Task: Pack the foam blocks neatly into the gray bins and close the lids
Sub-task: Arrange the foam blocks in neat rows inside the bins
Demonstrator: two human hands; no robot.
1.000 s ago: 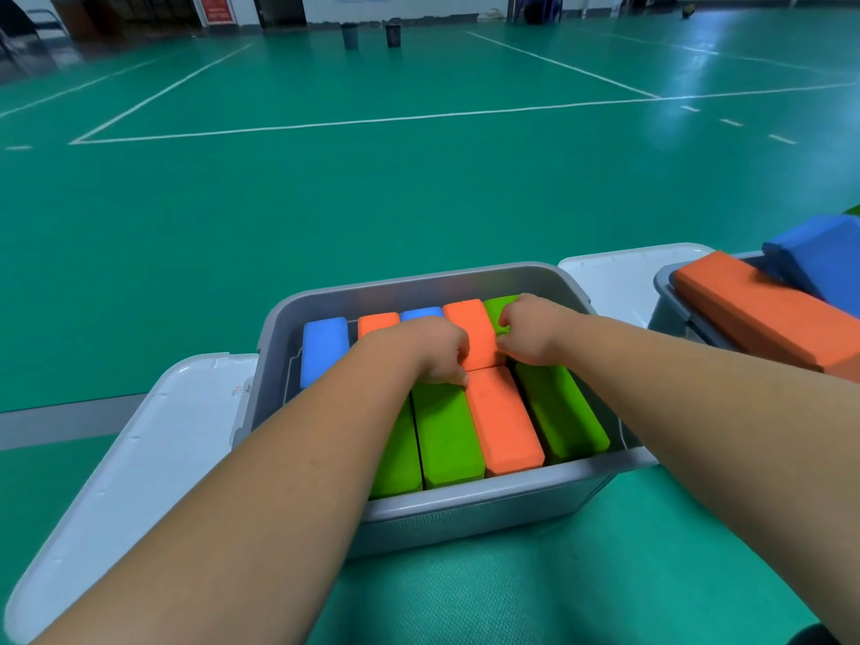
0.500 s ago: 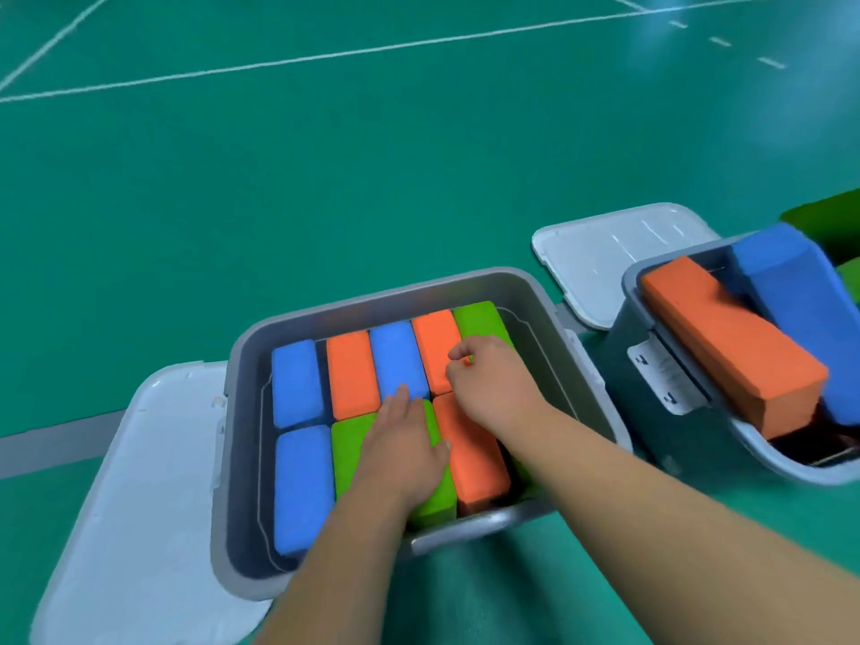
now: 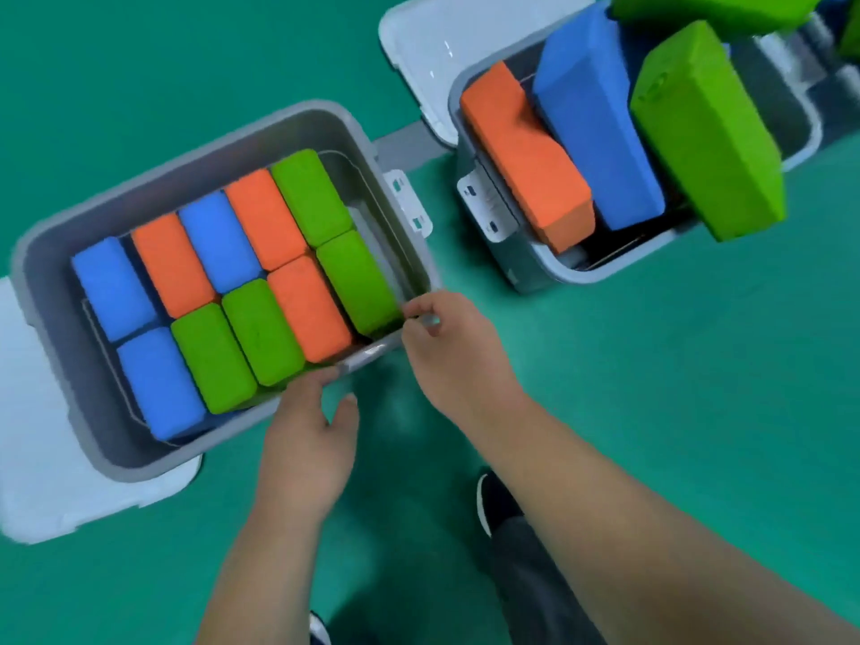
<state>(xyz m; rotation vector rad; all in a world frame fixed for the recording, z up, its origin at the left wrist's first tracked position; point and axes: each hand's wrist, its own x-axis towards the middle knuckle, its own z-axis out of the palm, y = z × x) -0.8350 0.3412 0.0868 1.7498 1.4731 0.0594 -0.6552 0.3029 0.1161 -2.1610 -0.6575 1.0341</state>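
Rectangular gray plastic bin [image 3: 298, 116] on the green floor [image 3: 651, 365], long axis lower left to upper right. Ten foam blocks [image 3: 260, 330] lie crosswise inside in two rows. Right hand [image 3: 449, 356] curls its fingers over the near-right corner. Left hand [image 3: 305, 439] touches the near rim with straight, closed fingers, thumb apart.

You worked over a green floor [image 3: 651, 388]. Your near gray bin [image 3: 279, 125] held blue blocks [image 3: 111, 286], orange blocks [image 3: 265, 216] and green blocks [image 3: 260, 330], beside its white lid [image 3: 46, 481]. Your other gray bin [image 3: 600, 271] carried one orange block [image 3: 526, 155], one blue block [image 3: 591, 132] and one green block [image 3: 702, 132].
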